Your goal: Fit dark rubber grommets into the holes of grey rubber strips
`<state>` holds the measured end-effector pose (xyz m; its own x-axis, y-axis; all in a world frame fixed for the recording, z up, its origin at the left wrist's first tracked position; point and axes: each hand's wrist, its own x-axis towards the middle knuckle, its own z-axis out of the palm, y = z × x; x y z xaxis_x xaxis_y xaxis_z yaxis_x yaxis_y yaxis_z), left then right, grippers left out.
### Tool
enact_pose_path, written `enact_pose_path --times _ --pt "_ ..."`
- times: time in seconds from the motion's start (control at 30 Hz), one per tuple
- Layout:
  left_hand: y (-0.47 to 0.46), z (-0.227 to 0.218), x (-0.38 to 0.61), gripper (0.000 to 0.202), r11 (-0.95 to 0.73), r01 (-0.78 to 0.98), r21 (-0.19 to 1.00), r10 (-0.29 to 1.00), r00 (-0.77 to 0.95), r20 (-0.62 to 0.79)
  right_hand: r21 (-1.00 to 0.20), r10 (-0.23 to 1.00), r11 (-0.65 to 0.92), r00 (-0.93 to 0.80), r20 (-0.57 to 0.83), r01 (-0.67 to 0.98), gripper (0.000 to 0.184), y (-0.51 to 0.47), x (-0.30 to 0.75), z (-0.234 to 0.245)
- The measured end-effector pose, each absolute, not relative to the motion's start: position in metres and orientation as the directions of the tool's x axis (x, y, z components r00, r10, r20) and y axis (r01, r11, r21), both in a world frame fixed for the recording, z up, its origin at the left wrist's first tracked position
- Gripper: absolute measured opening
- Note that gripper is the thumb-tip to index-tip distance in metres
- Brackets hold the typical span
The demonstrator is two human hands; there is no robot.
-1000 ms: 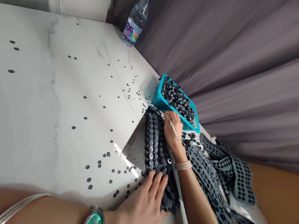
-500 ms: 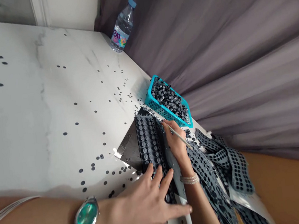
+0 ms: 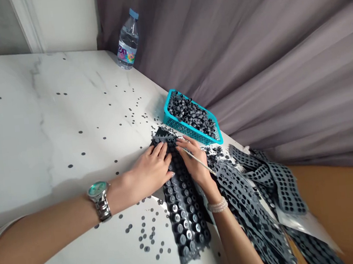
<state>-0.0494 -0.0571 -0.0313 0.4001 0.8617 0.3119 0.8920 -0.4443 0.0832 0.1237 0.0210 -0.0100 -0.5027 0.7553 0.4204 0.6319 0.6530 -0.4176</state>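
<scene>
Both my hands have slid up to the far end of the dark grey perforated rubber sheet [image 3: 184, 206], and my left hand [image 3: 150, 167] has come across to sit just beside my right hand [image 3: 194, 160]; my left fingers [image 3: 159, 152] are spread and pressed flat on the sheet; my right fingers [image 3: 186, 145] are curled narrow around a thin white pick [image 3: 200, 164], its tip down among the holes; the sheet lies lengthwise on the white marble table [image 3: 23, 144], running from under my hands toward me, with small round dark discs [image 3: 146, 236] seated in many of its holes; more of those discs lie scattered over the table on both sides of it; just beyond my right hand, a teal plastic basket [image 3: 182, 130] sits tilted at the table's far edge, heaped with short dark grey pieces [image 3: 190, 113]; a loose pile of dark bits [image 3: 213, 157] lies between the basket and a tangle of grey perforated sheets [image 3: 283, 184] to my right; a silver watch [image 3: 97, 190] circles my left wrist and a pearl bracelet [image 3: 217, 205] my right; a water bottle [image 3: 127, 40] stands upright in the far corner, against a mauve-grey curtain [image 3: 250, 57].
</scene>
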Motion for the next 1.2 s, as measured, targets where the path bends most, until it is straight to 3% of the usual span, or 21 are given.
enact_pose_path --times 0.5,0.77,0.93,1.07,1.2 --pt "-0.061 -0.015 -0.046 0.055 -0.413 0.903 0.114 0.902 0.388 0.191 -0.323 0.702 0.710 -0.590 0.398 0.626 0.019 0.013 0.122 -0.017" --pt "-0.061 -0.010 -0.046 0.057 -0.409 0.905 0.119 0.908 0.391 0.151 -0.168 0.626 0.768 -0.667 0.404 0.618 0.022 0.022 0.121 -0.021" --pt "-0.062 -0.010 -0.046 0.055 -0.410 0.905 0.116 0.908 0.393 0.143 -0.248 0.698 0.696 -0.552 0.457 0.674 0.021 0.019 0.122 -0.014" --pt "-0.061 -0.013 -0.045 0.056 -0.407 0.908 0.101 0.906 0.388 0.168 -0.304 0.696 0.715 -0.606 0.384 0.629 0.018 0.013 0.124 -0.014" --pt "-0.061 -0.013 -0.045 0.057 -0.405 0.909 0.095 0.909 0.388 0.154 -0.275 0.681 0.729 -0.621 0.389 0.627 0.019 0.014 0.125 -0.019"
